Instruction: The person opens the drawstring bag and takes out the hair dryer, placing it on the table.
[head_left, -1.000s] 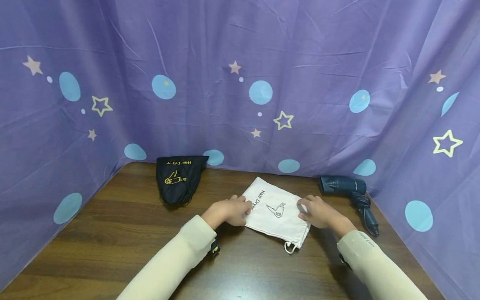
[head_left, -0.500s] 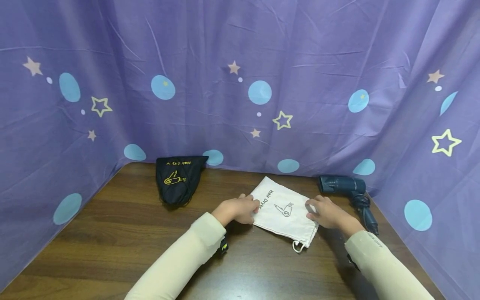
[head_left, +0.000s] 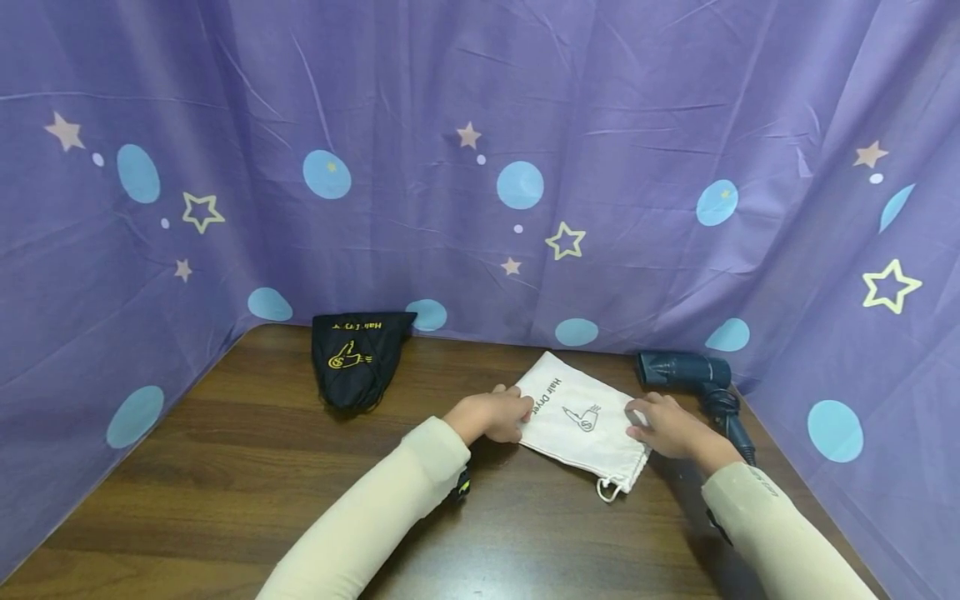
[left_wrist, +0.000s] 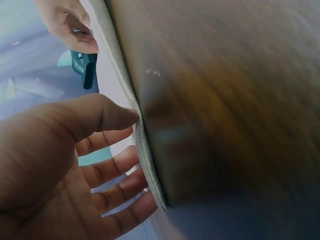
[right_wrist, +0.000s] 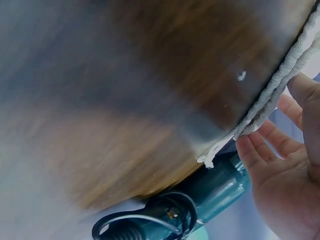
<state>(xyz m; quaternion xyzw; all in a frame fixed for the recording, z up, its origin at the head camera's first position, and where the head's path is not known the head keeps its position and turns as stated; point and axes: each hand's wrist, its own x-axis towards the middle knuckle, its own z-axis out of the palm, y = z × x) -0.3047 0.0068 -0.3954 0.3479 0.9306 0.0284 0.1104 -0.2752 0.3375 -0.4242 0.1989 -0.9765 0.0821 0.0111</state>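
A white drawstring bag [head_left: 577, 417] printed "Hair Dryer" with a dryer picture lies on the table. At its left edge is my left hand [head_left: 504, 414]; in the left wrist view the thumb and loosely bent fingers touch the hemmed edge [left_wrist: 145, 155] from the top side, spread apart. My right hand [head_left: 670, 427] touches the bag's right side by the drawstring end. Seen from the right wrist, its fairly straight fingertips meet the corded hem [right_wrist: 270, 100], where a short frayed cord end [right_wrist: 209, 158] pokes out.
A dark teal hair dryer [head_left: 678, 370] with its cord wound up lies at the back right, just beyond my right hand. A black drawstring bag [head_left: 352, 367] with yellow print rests at the back left. Purple curtains [head_left: 420, 167] enclose the wooden table [head_left: 247, 467].
Both hands have moved to the right together, and the white bag has slid right with them, closer to the hair dryer. The black bag and the dryer have stayed put.
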